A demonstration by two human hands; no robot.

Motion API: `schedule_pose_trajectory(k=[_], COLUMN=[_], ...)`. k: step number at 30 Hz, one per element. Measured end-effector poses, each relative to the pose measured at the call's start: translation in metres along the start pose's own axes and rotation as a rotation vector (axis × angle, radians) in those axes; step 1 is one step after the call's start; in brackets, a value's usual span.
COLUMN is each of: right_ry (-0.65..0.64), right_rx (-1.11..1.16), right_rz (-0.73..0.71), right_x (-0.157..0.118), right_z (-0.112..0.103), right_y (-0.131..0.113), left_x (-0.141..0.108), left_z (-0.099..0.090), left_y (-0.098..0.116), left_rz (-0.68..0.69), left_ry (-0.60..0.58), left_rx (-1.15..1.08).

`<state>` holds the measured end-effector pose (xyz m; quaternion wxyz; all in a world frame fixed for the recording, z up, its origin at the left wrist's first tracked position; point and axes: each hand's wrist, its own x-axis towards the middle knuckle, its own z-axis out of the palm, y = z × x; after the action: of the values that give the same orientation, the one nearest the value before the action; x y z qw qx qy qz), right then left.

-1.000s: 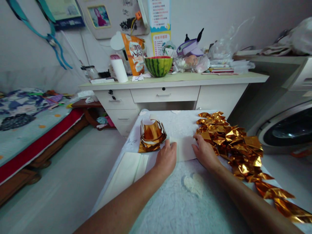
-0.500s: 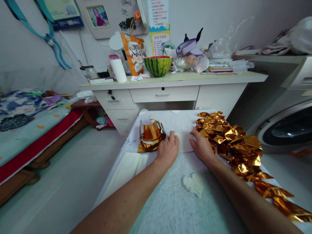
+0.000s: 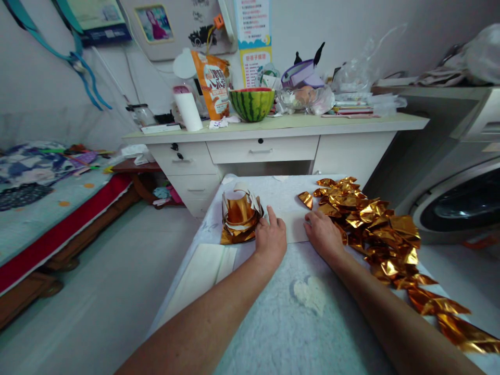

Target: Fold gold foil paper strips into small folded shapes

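A white paper sheet (image 3: 296, 227) lies flat on the cloth-covered table between my hands. My left hand (image 3: 271, 237) is at its left edge, index finger stretched out and the others bent, with the fingertips beside a curled stack of gold foil sheets (image 3: 239, 212). Whether they touch the foil is hard to see. My right hand (image 3: 323, 233) rests at the paper's right side, fingers loosely bent and nothing visible in them. Just beyond it sits one small folded gold foil piece (image 3: 305, 199), left of a long heap of similar folded pieces (image 3: 367, 213).
White paper strips (image 3: 201, 276) lie along the table's left edge. Behind the table stands a white desk (image 3: 289, 148) with a cut watermelon (image 3: 252, 104) and an orange snack bag (image 3: 213, 86). A bed (image 3: 58, 208) is at left, a washing machine (image 3: 464, 182) at right.
A small folded foil piece now shows beyond my right hand, beside the heap. My left hand has turned slightly with its index finger raised. The right hand's fingers have drawn in a little.
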<state>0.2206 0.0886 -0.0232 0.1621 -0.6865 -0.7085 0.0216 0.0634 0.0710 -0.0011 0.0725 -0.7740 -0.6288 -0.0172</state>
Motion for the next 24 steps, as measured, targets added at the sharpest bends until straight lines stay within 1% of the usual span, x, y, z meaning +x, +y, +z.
schedule_pose_trajectory(k=[3, 7, 13, 15, 19, 21, 24], right_ry=[0.003, 0.006, 0.042, 0.063, 0.086, 0.068, 0.020], right_rx=[-0.011, 0.006, 0.078, 0.099, 0.126, 0.134, 0.129], right_rz=[-0.033, -0.071, -0.117, -0.120, -0.158, -0.229, -0.378], right_x=[-0.001, 0.000, 0.005, 0.009, 0.013, 0.011, 0.000], right_z=[-0.001, -0.005, -0.016, -0.019, -0.021, -0.020, -0.017], right_y=[0.001, 0.003, 0.009, 0.012, 0.015, 0.015, 0.014], left_x=[-0.001, -0.005, -0.023, -0.029, -0.033, -0.033, -0.031], left_z=[-0.001, -0.005, -0.009, -0.007, -0.003, -0.002, -0.001], left_y=[0.004, 0.007, 0.007, 0.008, 0.008, 0.007, 0.003], left_rz=[0.041, 0.136, 0.287, 0.329, 0.352, 0.344, 0.297], left_ry=[0.017, 0.040, 0.085, 0.133, 0.177, 0.181, 0.178], left_rx=[0.023, 0.012, -0.026, -0.047, -0.091, -0.114, -0.143])
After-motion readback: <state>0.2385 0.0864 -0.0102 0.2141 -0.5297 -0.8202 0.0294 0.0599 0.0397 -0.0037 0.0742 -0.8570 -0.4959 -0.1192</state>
